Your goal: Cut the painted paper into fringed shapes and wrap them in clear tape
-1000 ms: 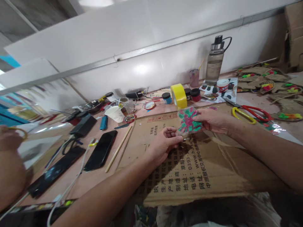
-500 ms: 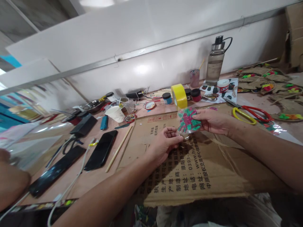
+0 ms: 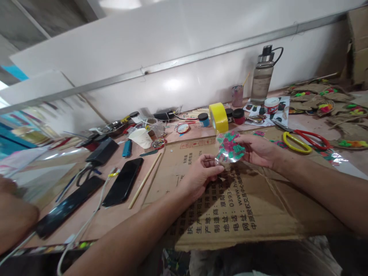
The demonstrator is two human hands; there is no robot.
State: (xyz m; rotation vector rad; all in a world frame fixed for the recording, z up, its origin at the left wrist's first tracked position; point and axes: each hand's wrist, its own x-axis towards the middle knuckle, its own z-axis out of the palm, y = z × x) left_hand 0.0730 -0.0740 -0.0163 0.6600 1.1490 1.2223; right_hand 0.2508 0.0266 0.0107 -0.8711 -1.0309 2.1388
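Note:
A small clear plastic piece painted in green and magenta (image 3: 230, 147) is held up in front of me, above a flattened cardboard sheet (image 3: 267, 218). The fingers of my right hand (image 3: 257, 150) are closed on its right edge. My left hand (image 3: 202, 174) pinches its lower left edge with curled fingers. Just behind the piece, a roll of yellow tape (image 3: 219, 118) stands on its edge. Scissors with one red and one yellow handle (image 3: 304, 138) lie to the right of my right hand.
Left of the cardboard lie a wooden stick (image 3: 144, 180), a black phone (image 3: 123, 182) and a cable. Paint jars (image 3: 203, 120), a paper cup (image 3: 140, 138) and a water bottle (image 3: 262, 76) stand behind. Another person's arm (image 3: 17, 214) reaches in at far left.
The painted plastic piece has tilted slightly, and the fingers of my right hand have shifted on its edge. My left hand stays nearly where it was.

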